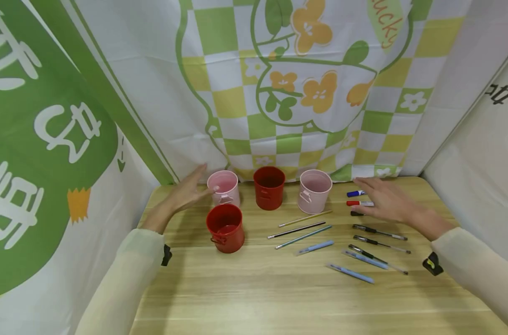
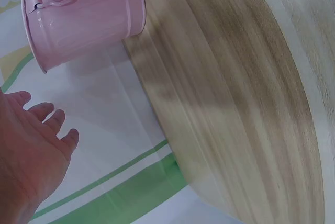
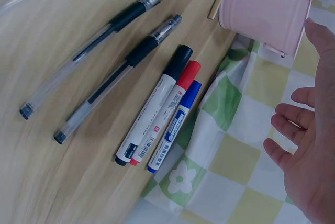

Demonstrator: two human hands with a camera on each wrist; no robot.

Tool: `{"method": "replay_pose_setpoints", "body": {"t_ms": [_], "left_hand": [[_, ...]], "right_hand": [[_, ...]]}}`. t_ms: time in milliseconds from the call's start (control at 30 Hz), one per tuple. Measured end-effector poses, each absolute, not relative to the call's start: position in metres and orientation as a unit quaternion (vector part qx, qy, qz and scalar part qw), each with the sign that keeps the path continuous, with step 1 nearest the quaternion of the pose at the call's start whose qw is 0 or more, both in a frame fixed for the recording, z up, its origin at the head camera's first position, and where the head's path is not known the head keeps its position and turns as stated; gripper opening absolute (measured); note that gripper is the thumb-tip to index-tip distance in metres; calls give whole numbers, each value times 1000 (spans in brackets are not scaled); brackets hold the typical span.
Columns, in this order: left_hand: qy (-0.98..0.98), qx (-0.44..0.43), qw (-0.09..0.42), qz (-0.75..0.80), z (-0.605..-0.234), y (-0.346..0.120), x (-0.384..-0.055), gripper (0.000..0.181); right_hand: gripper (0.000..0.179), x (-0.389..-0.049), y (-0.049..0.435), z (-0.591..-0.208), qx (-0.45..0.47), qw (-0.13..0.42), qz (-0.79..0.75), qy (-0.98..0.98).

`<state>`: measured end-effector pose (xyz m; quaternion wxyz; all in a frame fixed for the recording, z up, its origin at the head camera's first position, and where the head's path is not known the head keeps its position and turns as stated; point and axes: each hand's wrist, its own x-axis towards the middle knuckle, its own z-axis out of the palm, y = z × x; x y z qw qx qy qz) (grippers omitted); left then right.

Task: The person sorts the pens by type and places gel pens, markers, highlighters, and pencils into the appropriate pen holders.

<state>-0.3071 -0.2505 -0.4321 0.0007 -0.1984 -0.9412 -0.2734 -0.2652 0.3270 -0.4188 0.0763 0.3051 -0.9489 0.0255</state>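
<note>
My left hand (image 1: pixel 186 191) is stretched out beside a small pink bucket (image 1: pixel 234 195) at the back left, fingers loosely spread and holding nothing. In the left wrist view a gap shows between the fingertips and this bucket (image 2: pixel 86 17). A red bucket (image 1: pixel 234 239) stands just in front of it. My right hand (image 1: pixel 390 203) hovers at the back right with relaxed fingers, also holding nothing. Below it lie three whiteboard markers side by side, seen in the right wrist view: a black marker (image 3: pixel 152 109), a red marker (image 3: pixel 164 115) and a blue marker (image 3: pixel 174 130).
Another red bucket (image 1: pixel 269 200) and a second pink bucket (image 1: pixel 317 202) stand along the back. Three pencils (image 1: pixel 302 237) lie mid-table. Several black gel pens (image 1: pixel 373 242) and light blue pens (image 1: pixel 350 273) lie to the right. A checkered cloth (image 1: pixel 287 125) hangs behind the wooden table (image 1: pixel 254 293).
</note>
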Motion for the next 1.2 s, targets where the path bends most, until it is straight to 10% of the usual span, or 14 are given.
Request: {"method": "replay_pose_setpoints", "body": {"t_ms": [1200], "left_hand": [[-924, -235, -37, -299, -449, -235, -312, 92]], "right_hand": [[79, -220, 306, -441, 411, 91, 24, -907]]}}
